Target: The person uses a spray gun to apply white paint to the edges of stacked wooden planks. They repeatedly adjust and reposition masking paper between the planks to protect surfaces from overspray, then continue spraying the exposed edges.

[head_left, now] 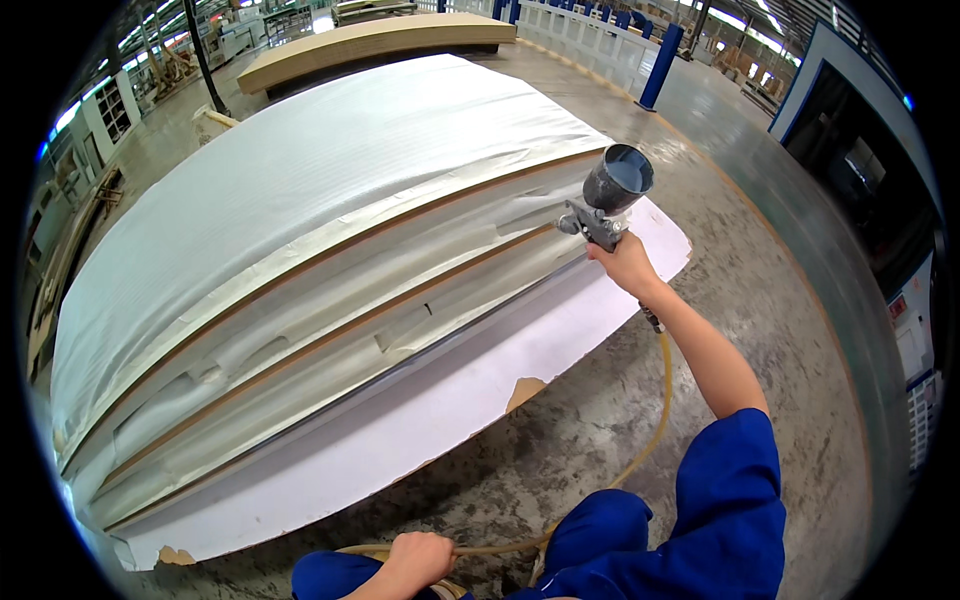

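My right hand (628,262) is closed round the handle of a spray gun (590,222), held out at the right end of a stack of long panels. On top of the gun sits a dark paint cup (617,178). From its handle a yellowish air hose (666,400) runs down and curves toward my knees. Low in the view, my left hand (422,556) grips that hose. The wrapped stack shows brown edge strips (330,350) between whitish sheeting, and the lowest edge (400,372) looks dark grey. White sheeting (330,150) covers the top.
A pale board (420,420) with torn brown patches sticks out under the stack toward me. Behind lies another pile of tan panels (380,48). A blue post (660,68) stands at the far right, near a dark-fronted booth (860,150). The floor (790,480) is stained concrete.
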A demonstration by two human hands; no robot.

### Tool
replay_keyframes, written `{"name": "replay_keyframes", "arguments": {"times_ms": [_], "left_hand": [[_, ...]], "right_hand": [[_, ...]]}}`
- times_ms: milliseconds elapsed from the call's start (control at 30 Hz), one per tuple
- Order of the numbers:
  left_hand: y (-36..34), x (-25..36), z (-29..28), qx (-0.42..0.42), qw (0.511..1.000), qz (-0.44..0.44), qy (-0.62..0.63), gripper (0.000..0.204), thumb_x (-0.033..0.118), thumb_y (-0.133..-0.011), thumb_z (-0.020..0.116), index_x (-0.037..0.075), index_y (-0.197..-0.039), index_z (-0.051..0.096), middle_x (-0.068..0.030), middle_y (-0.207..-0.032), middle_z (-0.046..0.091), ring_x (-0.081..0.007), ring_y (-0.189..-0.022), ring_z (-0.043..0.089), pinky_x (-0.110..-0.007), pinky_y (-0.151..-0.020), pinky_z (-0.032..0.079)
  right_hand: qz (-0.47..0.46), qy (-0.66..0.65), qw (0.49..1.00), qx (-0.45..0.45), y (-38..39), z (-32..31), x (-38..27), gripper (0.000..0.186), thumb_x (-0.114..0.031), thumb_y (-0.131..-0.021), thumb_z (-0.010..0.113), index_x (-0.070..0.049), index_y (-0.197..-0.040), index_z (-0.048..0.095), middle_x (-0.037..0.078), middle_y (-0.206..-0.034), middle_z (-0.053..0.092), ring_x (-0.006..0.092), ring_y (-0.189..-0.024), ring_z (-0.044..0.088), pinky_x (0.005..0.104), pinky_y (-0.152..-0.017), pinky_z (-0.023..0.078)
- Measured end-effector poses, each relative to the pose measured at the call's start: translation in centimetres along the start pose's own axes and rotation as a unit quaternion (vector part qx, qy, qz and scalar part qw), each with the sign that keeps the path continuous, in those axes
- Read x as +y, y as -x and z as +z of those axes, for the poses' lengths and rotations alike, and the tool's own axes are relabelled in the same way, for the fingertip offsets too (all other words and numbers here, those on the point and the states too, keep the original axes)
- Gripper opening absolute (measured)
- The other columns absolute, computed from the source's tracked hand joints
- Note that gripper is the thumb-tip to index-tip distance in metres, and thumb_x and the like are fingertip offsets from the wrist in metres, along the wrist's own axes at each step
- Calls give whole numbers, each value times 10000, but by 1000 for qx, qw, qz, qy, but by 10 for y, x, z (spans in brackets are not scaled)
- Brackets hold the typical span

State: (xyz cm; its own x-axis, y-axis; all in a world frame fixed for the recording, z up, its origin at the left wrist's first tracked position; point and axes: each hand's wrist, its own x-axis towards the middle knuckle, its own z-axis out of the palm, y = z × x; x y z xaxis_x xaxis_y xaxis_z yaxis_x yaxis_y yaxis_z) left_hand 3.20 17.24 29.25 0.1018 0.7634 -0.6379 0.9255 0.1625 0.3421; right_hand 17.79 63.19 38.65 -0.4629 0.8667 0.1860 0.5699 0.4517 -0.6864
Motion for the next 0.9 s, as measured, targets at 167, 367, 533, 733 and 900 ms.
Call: {"name": "replay_keyframes", "arguments": {"times_ms": [167,367,533,733,900], "left_hand": [[-5,0,-1,-12,1000,0,-4,272,306,-814,575,68,-772,700,-149,-763,682,-331,-743,672,-444,-633,533],[-13,-4,2,-25,1000,-9,-6,269,299,-821,570,67,-819,707,-151,-824,689,-333,-795,672,-443,-670,535],[-9,-2,8,76,997,-5,-26,239,246,-795,576,51,-728,698,-168,-715,663,-318,-671,659,-433,-605,529],[-8,-3,10,100,995,1,-23,257,240,-799,574,42,-672,677,-167,-692,657,-325,-652,658,-440,-589,532],[-10,-2,8,78,997,-9,-16,269,248,-813,569,36,-687,678,-171,-703,659,-334,-665,659,-448,-602,533]], "right_hand": [[17,18,1000,-5,-9,-11,9,254,-200,-844,666,44,-776,641,135,-655,623,201,-606,576,345,-609,461],[34,25,999,26,-18,-21,26,263,-209,-831,669,43,-760,641,149,-639,614,231,-586,582,362,-601,462],[8,32,997,66,-30,-28,55,277,-251,-816,671,8,-720,675,103,-555,556,192,-509,527,355,-528,426],[38,54,996,63,-39,-37,55,270,-207,-820,664,45,-725,652,187,-650,626,292,-613,614,386,-623,472],[42,61,994,80,-50,-45,69,264,-202,-814,664,40,-708,655,189,-667,639,304,-630,627,393,-643,477]]}}
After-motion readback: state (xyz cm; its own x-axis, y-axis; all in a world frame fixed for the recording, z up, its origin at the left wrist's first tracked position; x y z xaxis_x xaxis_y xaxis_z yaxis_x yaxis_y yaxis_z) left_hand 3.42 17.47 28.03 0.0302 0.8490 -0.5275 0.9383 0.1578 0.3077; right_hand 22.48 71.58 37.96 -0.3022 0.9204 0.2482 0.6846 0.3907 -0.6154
